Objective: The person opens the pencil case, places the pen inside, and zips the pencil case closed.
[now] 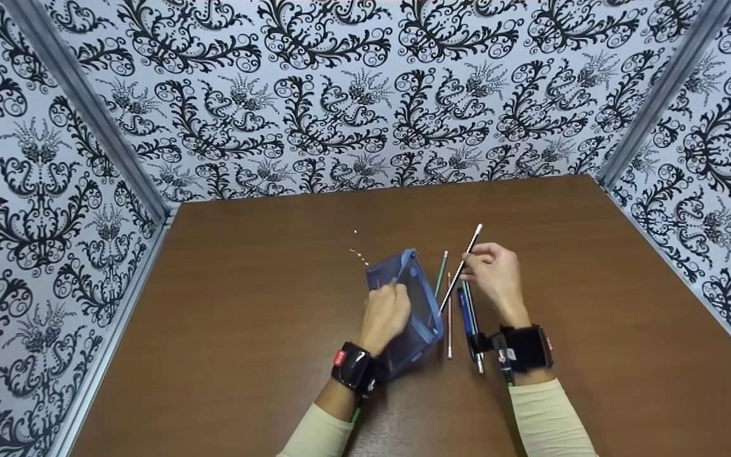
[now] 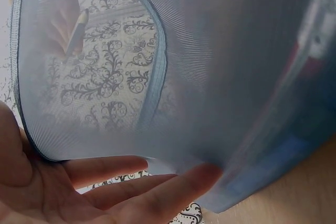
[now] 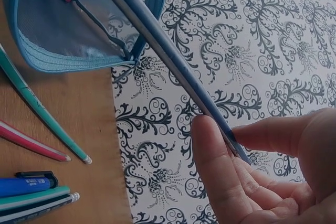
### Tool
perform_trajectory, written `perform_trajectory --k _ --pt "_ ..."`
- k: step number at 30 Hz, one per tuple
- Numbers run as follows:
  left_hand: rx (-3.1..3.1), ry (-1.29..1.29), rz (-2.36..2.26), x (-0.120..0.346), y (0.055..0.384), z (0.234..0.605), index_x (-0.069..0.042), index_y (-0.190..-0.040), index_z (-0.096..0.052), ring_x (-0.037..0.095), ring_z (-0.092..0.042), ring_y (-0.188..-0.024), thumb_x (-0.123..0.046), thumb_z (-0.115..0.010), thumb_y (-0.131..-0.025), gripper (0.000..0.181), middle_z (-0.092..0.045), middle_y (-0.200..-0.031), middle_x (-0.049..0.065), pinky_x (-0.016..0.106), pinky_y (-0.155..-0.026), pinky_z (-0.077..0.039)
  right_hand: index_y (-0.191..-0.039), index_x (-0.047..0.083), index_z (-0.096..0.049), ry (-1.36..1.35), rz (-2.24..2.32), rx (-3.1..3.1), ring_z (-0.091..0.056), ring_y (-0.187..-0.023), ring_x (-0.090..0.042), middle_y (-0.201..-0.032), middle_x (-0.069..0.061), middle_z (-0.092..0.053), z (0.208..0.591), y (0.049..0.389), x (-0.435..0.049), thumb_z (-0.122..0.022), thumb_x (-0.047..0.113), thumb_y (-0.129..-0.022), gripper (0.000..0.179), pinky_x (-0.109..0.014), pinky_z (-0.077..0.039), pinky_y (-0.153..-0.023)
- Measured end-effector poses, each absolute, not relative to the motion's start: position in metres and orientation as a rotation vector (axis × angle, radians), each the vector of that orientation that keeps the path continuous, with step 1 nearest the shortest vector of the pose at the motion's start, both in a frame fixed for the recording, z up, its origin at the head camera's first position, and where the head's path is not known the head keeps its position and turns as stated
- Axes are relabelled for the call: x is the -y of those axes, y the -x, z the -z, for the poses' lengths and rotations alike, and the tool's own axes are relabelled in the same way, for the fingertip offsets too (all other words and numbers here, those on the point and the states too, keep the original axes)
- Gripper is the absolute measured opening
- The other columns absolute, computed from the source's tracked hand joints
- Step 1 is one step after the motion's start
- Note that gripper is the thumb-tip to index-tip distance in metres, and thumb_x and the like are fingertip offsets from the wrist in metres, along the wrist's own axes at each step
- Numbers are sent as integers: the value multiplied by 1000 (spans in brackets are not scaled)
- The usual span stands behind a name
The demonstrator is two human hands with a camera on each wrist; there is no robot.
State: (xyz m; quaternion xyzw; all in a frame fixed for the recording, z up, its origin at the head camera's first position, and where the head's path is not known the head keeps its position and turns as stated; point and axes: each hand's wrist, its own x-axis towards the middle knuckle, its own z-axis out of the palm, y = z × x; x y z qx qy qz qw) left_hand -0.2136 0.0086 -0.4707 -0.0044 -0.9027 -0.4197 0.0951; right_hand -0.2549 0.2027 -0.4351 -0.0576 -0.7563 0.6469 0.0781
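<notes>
Over the surface (image 1: 245, 285), the left hand (image 1: 384, 314) grips a mesh pencil case (image 1: 411, 349), apparently so its mouth faces the pencil (image 3: 172, 60) pinched in the right hand (image 1: 496, 274).

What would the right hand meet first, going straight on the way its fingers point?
The right hand would probably meet the blue mesh pouch first; the teal pencil seems to lie lower, though depth is unclear.

Soft light fills the head view, leaving a faint sheen low on the counter (image 1: 245, 317). The left wrist view is hazy, its mesh pouch (image 2: 247, 51) blurred; the right wrist's top-right corner pales.
</notes>
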Motion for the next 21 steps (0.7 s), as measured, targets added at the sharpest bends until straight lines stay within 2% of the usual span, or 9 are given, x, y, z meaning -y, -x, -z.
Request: perform_trajectory --k 3,7,16,21 --pt "2674 12 1233 -9 213 470 -9 -62 -56 40 -69 -78 -21 -38 -99 43 -71 -84 23 49 -66 -51 -110 -15 -55 166 -1940 2266 -65 -56 -6 -76 -3 -70 435 255 -201 -60 -2 -91 24 -27 -58 -61" --pt "2672 15 1228 -9 213 471 -8 -63 -58 41 -69 -79 -21 -38 -99 43 -71 -85 23 50 -67 -51 -111 -13 -55 181 -1938 2275 -65 -57 -7 -77 -3 -70 434 255 -199 -61 -2 -90 24 -29 -58 -62" --pt "2685 9 1237 -9 213 471 -8 -65 -59 38 -68 -77 -22 -37 -99 43 -71 -85 22 48 -66 -51 -112 -14 -55 175 -1934 2310 -67 -59 -9 -81 -9 -71 435 254 -196 -61 -2 -91 24 -34 -59 -67" --pt "2694 5 1250 -8 214 471 -11 -63 -55 33 -66 -72 -24 -36 -100 43 -69 -81 19 45 -64 -50 -114 -16 -53 165 -1961 2306 -66 -59 -9 -81 -9 -71 434 253 -194 -60 -4 -91 27 -29 -58 -64"
